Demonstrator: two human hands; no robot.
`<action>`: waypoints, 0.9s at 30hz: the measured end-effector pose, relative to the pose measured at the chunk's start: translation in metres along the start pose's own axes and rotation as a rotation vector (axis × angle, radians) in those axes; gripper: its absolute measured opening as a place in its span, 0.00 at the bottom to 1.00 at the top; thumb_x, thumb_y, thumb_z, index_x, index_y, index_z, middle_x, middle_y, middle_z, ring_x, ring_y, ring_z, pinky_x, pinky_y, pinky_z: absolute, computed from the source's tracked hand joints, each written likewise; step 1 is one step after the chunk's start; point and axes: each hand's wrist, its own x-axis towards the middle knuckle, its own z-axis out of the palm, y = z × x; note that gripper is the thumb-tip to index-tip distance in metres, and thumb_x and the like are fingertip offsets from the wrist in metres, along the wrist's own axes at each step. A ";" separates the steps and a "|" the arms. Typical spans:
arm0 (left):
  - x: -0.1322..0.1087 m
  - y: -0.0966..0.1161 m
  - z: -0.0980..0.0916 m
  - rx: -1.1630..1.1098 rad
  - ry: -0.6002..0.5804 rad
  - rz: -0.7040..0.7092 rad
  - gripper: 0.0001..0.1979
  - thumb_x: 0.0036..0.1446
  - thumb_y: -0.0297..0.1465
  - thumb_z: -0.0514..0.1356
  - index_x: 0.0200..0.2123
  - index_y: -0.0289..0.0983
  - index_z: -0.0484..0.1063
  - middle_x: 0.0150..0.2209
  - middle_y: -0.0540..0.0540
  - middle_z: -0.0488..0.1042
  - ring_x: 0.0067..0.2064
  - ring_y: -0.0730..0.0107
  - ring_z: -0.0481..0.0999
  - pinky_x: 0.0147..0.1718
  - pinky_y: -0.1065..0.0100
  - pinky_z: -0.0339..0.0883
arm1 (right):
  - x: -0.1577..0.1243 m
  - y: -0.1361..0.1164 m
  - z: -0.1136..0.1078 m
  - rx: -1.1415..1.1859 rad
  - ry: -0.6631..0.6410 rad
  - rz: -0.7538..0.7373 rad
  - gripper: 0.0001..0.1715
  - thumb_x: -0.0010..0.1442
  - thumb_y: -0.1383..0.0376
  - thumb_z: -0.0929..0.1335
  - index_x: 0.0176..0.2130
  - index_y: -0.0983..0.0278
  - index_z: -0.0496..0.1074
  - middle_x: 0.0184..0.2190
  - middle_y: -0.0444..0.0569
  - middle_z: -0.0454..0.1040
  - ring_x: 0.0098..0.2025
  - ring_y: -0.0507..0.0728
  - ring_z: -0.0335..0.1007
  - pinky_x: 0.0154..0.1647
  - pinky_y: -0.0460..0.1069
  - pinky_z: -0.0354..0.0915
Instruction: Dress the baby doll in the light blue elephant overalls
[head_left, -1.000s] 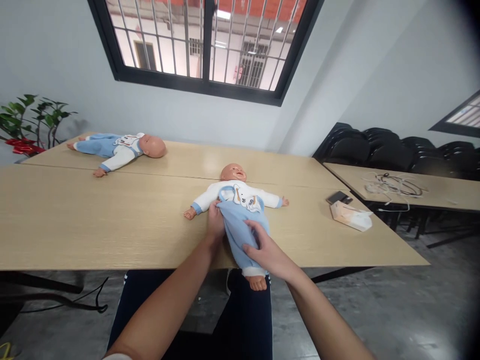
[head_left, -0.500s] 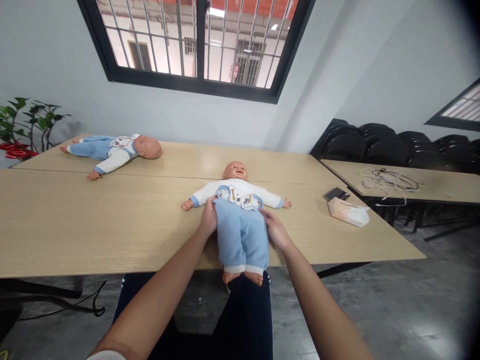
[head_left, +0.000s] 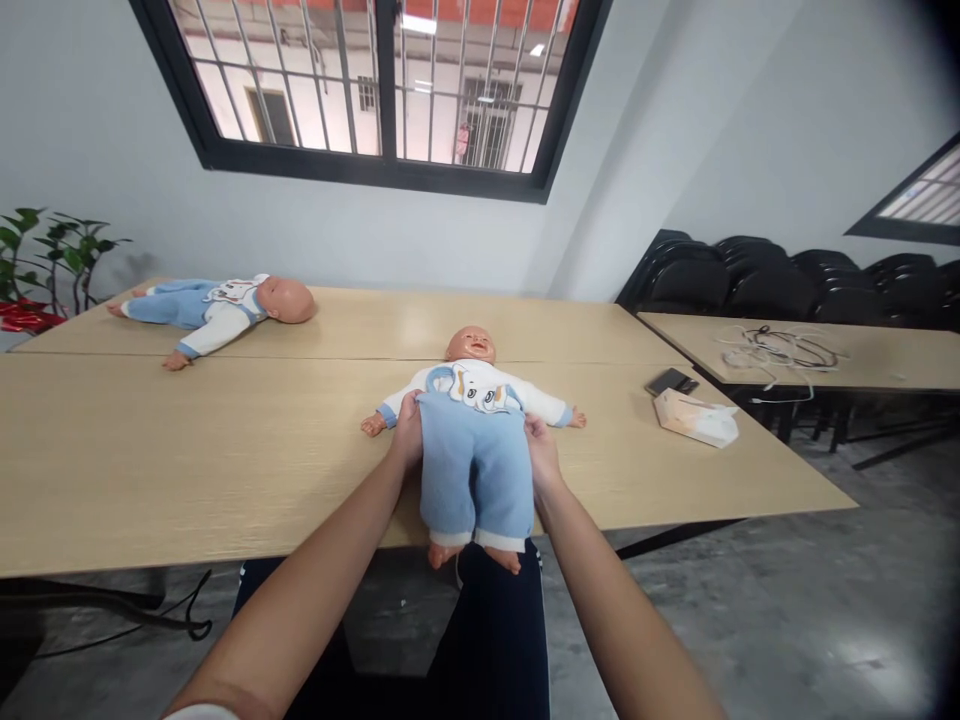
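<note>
While both hands clasp its waist, the baby doll lies on its back at the near edge of the tabletop, head toward the far edge, feet hanging just past the near edge over the person's lap.

Left hand: closed on the doll's side at the top of the blue trousers, thumb on the cloth. Right hand: closed on the opposite side at the same height.

Step in hand, as judged: settling the trousers at the waist, both hands drawing or holding the waistband level under the bib. A next move would call for an even grip on both sides, so the cloth stays straight and the doll does not slide off the near edge.

Doll, appearance: smooth bare head, mouth open; white long-sleeved top with blue cuffs, arms spread flat to either side; blue bib with a white elephant patch; soft fleece-like trousers with white cuffs; bare feet.

Also present: second doll, same outfit, near the far left corner; tissue pack and phone near the right edge.
</note>
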 end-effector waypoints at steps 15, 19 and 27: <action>0.002 0.007 -0.002 -0.081 0.017 -0.011 0.19 0.54 0.40 0.67 0.46 0.42 0.68 0.32 0.53 0.75 0.32 0.69 0.75 0.38 0.67 0.71 | 0.015 -0.008 0.016 -0.237 0.120 -0.278 0.23 0.64 0.47 0.63 0.40 0.62 0.72 0.40 0.51 0.79 0.43 0.60 0.72 0.50 0.55 0.68; 0.010 0.008 -0.009 -0.060 -0.021 -0.052 0.19 0.51 0.39 0.70 0.43 0.40 0.71 0.30 0.52 0.74 0.31 0.69 0.74 0.36 0.67 0.70 | 0.036 -0.009 0.008 -0.560 -0.055 -0.374 0.21 0.67 0.52 0.61 0.38 0.62 0.75 0.39 0.53 0.80 0.45 0.62 0.71 0.52 0.56 0.66; 0.023 0.010 -0.019 0.000 -0.069 -0.132 0.15 0.48 0.34 0.69 0.38 0.40 0.71 0.28 0.51 0.74 0.26 0.71 0.72 0.27 0.70 0.63 | 0.043 0.000 -0.002 -0.881 -0.163 -0.333 0.13 0.66 0.61 0.63 0.40 0.63 0.77 0.39 0.56 0.81 0.40 0.61 0.73 0.47 0.54 0.63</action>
